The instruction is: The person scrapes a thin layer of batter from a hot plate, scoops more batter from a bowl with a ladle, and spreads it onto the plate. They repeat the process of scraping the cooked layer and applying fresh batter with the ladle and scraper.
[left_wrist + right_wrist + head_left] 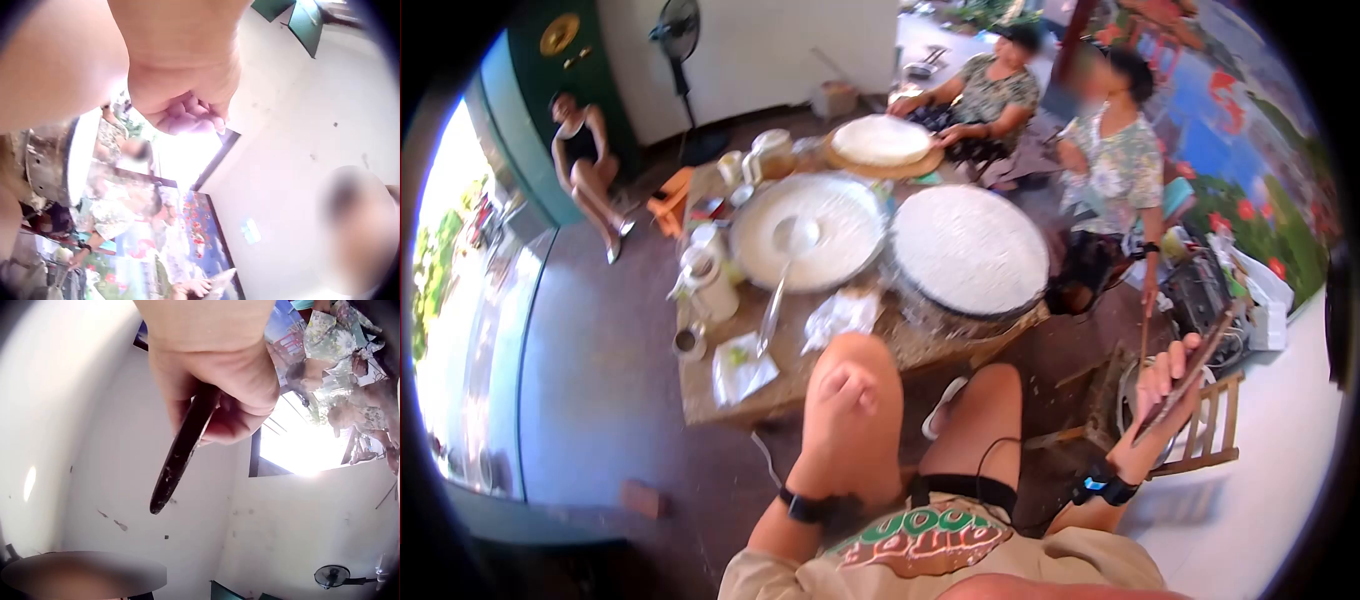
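Observation:
My left hand (847,392) rests on my left knee, fingers loosely curled and holding nothing. In the left wrist view the same hand (184,94) hangs beside the bare leg. Off to the right, my right hand (1168,385) grips a thin, flat, dark board (1185,375), seen nearly edge-on. Its rounded end shows in the right wrist view, where the dark board (181,456) sticks out between thumb and fingers of the right hand (215,381). What kind of board it is I cannot tell.
Before my knees stands a table (700,375) with a wide pan (745,235) of white contents, a ladle (775,305), a white-topped round (970,250), jugs (712,290) and crumpled paper (840,318). Two people sit beyond it; another sits by the door. A wooden chair (1215,430) stands right.

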A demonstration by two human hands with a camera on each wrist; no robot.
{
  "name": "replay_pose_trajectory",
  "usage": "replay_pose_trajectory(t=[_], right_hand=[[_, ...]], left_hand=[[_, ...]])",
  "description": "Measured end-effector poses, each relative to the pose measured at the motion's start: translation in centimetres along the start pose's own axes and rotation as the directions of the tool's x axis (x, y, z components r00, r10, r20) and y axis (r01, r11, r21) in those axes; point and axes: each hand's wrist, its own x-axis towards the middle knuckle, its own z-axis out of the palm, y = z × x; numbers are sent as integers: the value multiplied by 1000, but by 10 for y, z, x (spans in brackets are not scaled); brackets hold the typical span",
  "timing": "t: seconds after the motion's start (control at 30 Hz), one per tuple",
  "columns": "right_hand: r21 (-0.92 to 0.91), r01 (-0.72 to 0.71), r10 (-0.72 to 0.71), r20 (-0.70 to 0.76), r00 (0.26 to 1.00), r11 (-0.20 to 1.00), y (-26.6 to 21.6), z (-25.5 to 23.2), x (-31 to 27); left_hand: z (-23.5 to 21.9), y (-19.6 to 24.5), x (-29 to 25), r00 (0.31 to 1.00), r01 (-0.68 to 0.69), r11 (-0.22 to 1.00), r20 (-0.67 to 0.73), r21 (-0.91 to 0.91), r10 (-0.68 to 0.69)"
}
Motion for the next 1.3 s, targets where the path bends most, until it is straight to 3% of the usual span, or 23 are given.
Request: replay_pose_trajectory(t=[0.03, 0.13, 0.33, 0.57, 0.87, 1.0, 1.03, 1.07, 1.1, 1.13, 1.17, 1.2, 1.3], right_hand=[[3, 0, 0, 1, 1000, 1000, 1, 0, -3], [10, -8, 7, 40, 999, 1000, 1, 1, -9], [29, -16, 16, -4, 1000, 999, 1, 3, -21], [58, 0, 3, -47, 999, 998, -2, -4, -30], [148, -45, 57, -80, 995, 988, 12, -13, -31], [198, -57, 93, -180, 979, 979, 32, -13, -32], [166, -77, 111, -203, 973, 983, 40, -12, -33], [271, -117, 179, -218, 959, 955, 47, -19, -36], [314, -218, 287, -193, 938, 924, 50, -15, -34], [244, -225, 301, -346, 889, 943, 54, -11, -35], [93, -195, 214, -527, 823, 976, 60, -3, -26], [90, -210, 224, -543, 809, 974, 61, -5, -26], [141, -143, 188, -395, 899, 980, 65, -9, -11]], left_hand=[[16, 8, 0, 997, -52, 999, 59, -1, 52], [51, 23, -1, 983, -178, 984, 52, 2, 177], [77, 40, -10, 964, -229, 973, 129, -23, 231], [88, 34, -11, 962, -248, 964, 142, 93, 233], [102, 27, -3, 965, -194, 981, 186, 24, 187], [97, 21, 2, 967, -228, 970, 135, 89, 215], [95, 18, 3, 964, -256, 957, 114, 137, 241], [95, 14, 6, 960, -275, 946, 108, 171, 259], [91, 17, 6, 981, -160, 978, 127, 136, 143], [100, 9, 12, 968, -252, 951, 44, 179, 248], [103, 12, 13, 967, -257, 948, 55, 190, 251], [86, 10, 17, 976, -214, 966, 77, 146, 204], [75, 4, 25, 978, -166, 985, 136, 40, 159]])
